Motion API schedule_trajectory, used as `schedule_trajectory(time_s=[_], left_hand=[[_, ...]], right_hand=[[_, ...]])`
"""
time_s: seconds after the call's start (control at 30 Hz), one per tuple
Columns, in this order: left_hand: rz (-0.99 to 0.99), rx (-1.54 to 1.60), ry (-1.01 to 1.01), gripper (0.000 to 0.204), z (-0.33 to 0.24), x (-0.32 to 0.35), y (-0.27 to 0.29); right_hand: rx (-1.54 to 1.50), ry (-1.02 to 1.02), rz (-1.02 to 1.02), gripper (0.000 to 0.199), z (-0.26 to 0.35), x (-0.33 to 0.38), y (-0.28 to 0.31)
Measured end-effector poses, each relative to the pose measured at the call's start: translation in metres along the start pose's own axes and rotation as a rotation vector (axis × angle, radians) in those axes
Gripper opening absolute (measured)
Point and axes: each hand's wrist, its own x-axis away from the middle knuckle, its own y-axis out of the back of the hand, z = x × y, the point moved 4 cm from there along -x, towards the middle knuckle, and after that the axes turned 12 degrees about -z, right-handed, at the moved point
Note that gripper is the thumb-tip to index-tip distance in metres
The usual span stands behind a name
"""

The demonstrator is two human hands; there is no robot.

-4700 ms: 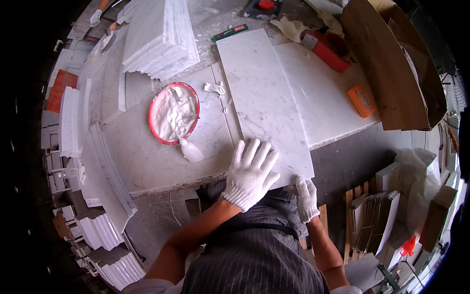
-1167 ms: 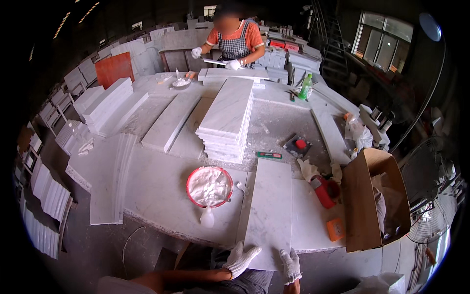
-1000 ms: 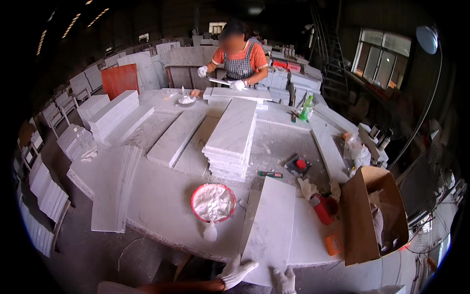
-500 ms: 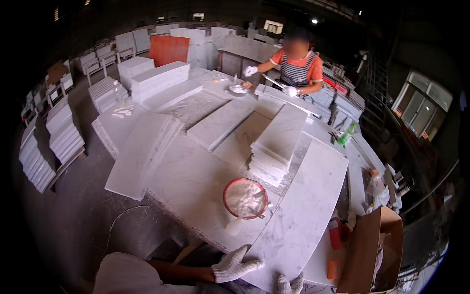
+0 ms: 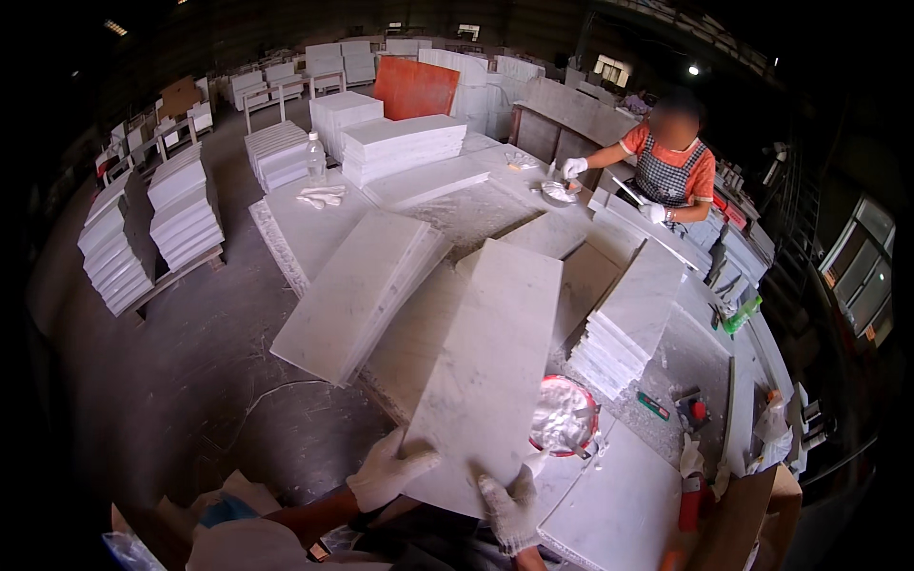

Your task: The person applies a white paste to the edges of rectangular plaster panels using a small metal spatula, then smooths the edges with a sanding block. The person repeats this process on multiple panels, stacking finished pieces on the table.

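We have a long white marble slab lifted off the counter, its near end clamped in both gloved hands: the left hand grips the edge at about 7 o'clock of the slab, the right hand wraps under the near corner at about 5 o'clock. The hands sit apart, one at each side of that short end.

The step in hand looks like carrying or shifting the slab. A next move would call for a steady, level grip from both hands, as we judge the slab heavy and brittle (a thin stone sheet can snap if it tips).

The slab is pale grey-white with faint veins, flat and rectangular, and it runs away from us toward 12 o'clock. A red bowl of white paste sits just beside its right edge, at 3 o'clock. A stack of tiles lies farther off at 2 o'clock.
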Motion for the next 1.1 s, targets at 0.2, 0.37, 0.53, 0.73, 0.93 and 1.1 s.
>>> schedule_trajectory(time_s=[0.2,0.37,0.53,0.73,0.93,1.1], left_hand=[[-0.204,0.104,0.067,0.029,0.014,-0.032,0.084],[-0.215,0.168,0.077,0.024,-0.004,-0.065,0.140],[-0.197,0.142,-0.069,0.031,-0.009,-0.115,0.182],[-0.318,-0.045,0.056,0.035,0.019,-0.164,0.240],[-0.720,-1.024,-0.268,0.021,-0.009,-0.174,0.269],[-0.851,-0.968,-0.930,0.023,-0.049,-0.140,0.248]], right_hand=[[0.192,-0.126,0.236,0.052,-0.021,-0.034,-0.092],[0.175,-0.163,0.306,0.060,-0.053,-0.058,-0.163],[0.299,-0.147,0.300,0.069,-0.066,-0.080,-0.218],[0.432,-0.203,0.353,0.069,-0.047,-0.089,-0.269],[0.968,0.267,0.619,0.053,-0.009,-0.116,-0.264],[0.570,0.137,0.554,0.038,-0.034,-0.102,-0.239]])
